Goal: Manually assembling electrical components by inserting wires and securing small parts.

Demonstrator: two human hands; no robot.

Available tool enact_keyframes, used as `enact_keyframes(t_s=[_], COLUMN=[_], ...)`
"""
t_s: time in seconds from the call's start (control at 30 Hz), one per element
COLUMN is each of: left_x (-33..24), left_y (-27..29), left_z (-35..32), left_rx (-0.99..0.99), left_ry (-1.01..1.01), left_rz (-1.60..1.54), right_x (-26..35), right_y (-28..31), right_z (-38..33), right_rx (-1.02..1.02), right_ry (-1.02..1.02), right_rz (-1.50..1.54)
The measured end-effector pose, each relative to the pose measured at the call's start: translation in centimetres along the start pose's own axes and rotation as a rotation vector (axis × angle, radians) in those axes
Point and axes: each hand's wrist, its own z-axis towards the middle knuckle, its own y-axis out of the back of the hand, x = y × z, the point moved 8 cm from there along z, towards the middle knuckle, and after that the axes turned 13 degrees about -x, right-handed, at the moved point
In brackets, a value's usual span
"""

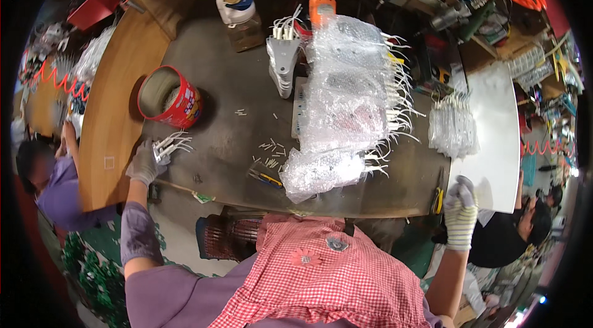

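Note:
My left hand (146,164), in a pale glove, is at the left front of the dark table. Its fingers close on a small bunch of white-wired parts (168,147), whose wires point to the right. My right hand (461,207), in a striped knit glove, is beside the front corner of a white board (494,136). Its fingers are curled in, and what they hold, if anything, is hidden. Close to its left lies a yellow-handled tool (438,199). Bubble-wrapped bundles (346,90) with white wires sticking out form a long row across the middle of the table.
A red tub (179,105) stands behind my left hand. Short white tubes (272,161) lie scattered near a yellow-handled cutter (265,178). Farther back are grey wired parts (282,68), a lidded jug (238,16) and an orange object (322,10). Another wrapped bundle (453,124) sits right. People work at both sides.

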Motion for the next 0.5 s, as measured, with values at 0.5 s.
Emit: enact_keyframes(t_s=[0.5], left_x=[-1.9], left_y=[0.2], left_z=[-7.2], left_rx=[-0.269], left_ry=[0.126], left_rz=[-0.412], right_x=[-13.5], right_y=[-3.6], right_z=[-6.6], right_rx=[0.45], right_ry=[-0.334], right_rz=[-0.367])
